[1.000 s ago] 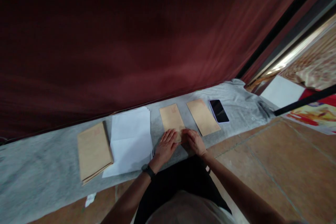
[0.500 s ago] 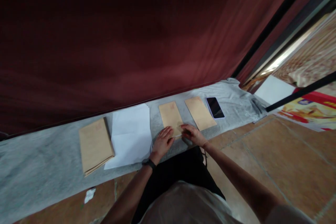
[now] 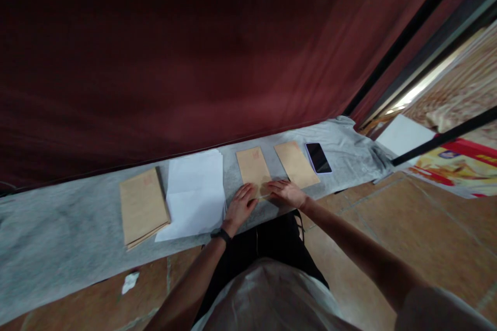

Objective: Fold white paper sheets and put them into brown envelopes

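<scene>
Head view: the middle envelope (image 3: 253,164) lay flat on the cloth-covered tabletop (image 3: 70,230), with its near end just inside the near edge and its far end toward the far edge. The fingers of the left hand (image 3: 239,204) rested side by side on the near left corner of the envelope, with the thumb set apart from them. The fingers of the right hand (image 3: 288,193) lay close together at the near right corner, pointing toward the left hand. Whether the right fingers were clamped on the paper could not be determined; their undersides were hidden.

Both near corners of the middle envelope were covered by the hands, and shadow obscured the short stretch between them. A faint reddish mark near its far end was too small to read. The left end of the tabletop was cut off by the picture border.

Containers: the middle envelope presented its outer face; its interior was hidden. A second envelope (image 3: 297,164) lay to its right, just beside a phone (image 3: 319,158) located toward the right end of the tabletop. An envelope stack (image 3: 143,208) lay farthest left, its near right corner meeting the side of the white sheets (image 3: 197,194). The interiors of these envelopes were likewise hidden.
</scene>
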Demonstrator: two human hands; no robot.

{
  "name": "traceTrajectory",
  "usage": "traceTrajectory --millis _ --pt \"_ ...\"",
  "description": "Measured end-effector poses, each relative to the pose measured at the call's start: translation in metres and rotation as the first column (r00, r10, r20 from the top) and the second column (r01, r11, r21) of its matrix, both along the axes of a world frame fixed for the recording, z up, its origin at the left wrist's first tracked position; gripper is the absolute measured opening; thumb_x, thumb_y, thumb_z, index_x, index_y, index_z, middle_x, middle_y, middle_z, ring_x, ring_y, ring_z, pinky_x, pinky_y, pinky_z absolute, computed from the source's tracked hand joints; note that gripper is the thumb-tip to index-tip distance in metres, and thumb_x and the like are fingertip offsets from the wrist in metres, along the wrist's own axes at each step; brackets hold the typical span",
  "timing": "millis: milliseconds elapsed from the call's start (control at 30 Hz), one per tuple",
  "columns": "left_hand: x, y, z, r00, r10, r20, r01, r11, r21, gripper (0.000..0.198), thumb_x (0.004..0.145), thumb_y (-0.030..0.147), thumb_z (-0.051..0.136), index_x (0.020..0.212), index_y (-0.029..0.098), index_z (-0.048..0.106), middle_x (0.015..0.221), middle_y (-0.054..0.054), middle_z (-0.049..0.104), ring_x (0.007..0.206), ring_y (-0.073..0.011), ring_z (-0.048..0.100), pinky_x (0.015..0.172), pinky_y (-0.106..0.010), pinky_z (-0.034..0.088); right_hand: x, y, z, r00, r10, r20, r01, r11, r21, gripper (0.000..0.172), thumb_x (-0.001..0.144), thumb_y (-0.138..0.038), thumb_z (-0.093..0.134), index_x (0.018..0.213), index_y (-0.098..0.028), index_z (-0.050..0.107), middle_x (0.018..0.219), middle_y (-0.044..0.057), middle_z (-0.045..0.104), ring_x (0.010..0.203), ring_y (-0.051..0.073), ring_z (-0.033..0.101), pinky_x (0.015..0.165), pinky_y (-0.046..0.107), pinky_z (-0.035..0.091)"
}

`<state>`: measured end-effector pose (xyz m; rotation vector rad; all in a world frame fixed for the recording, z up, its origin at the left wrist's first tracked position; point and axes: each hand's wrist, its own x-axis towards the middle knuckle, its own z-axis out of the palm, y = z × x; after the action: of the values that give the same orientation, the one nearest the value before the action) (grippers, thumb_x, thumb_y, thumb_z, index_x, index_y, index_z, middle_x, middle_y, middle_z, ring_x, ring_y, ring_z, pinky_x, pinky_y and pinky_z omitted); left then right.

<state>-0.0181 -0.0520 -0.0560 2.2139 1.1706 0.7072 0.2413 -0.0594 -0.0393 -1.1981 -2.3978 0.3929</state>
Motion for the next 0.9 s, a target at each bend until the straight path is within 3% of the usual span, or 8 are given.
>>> traceTrajectory --millis 467,667,900 --pt "-0.001 -0.001 0.002 0.999 -0.004 -0.044 0.005 1.000 0.012 0.036 0.096 0.027 0.055 0.130 0.021 0.062 0.144 -0.009 0.059 0.140 -0.0230 0.048 0.119 -0.044 0.038 -0.006 -0.012 -0.018 0.983 -0.093 -0.158 0.099 0.994 0.035 0.030 0.101 -0.030 0.051 0.128 -0.021 0.063 0.131 0.010 0.067 0.122 0.024 0.061 0.104 0.045 0.048" --pt "0.002 -0.002 0.007 0.993 -0.007 -0.119 0.021 0.993 0.119 0.033 0.097 0.025 0.054 0.129 0.020 0.062 0.141 -0.009 0.061 0.137 -0.0225 0.050 0.116 -0.044 0.043 -0.009 -0.016 -0.015 0.987 -0.128 -0.100 0.126 0.992 -0.024 0.034 0.101 -0.033 0.050 0.131 -0.021 0.060 0.133 0.011 0.065 0.124 0.026 0.058 0.105 0.047 0.046" --pt "-0.002 -0.003 0.005 0.986 -0.007 -0.167 0.034 0.987 0.155 0.029 0.096 0.020 0.052 0.123 0.021 0.062 0.138 -0.008 0.062 0.132 -0.0217 0.053 0.113 -0.044 0.046 -0.014 -0.014 -0.017 0.981 -0.166 -0.102 0.167 0.986 0.000 0.025 0.098 -0.029 0.055 0.120 -0.022 0.064 0.126 0.011 0.068 0.112 0.026 0.063 0.095 0.045 0.048"
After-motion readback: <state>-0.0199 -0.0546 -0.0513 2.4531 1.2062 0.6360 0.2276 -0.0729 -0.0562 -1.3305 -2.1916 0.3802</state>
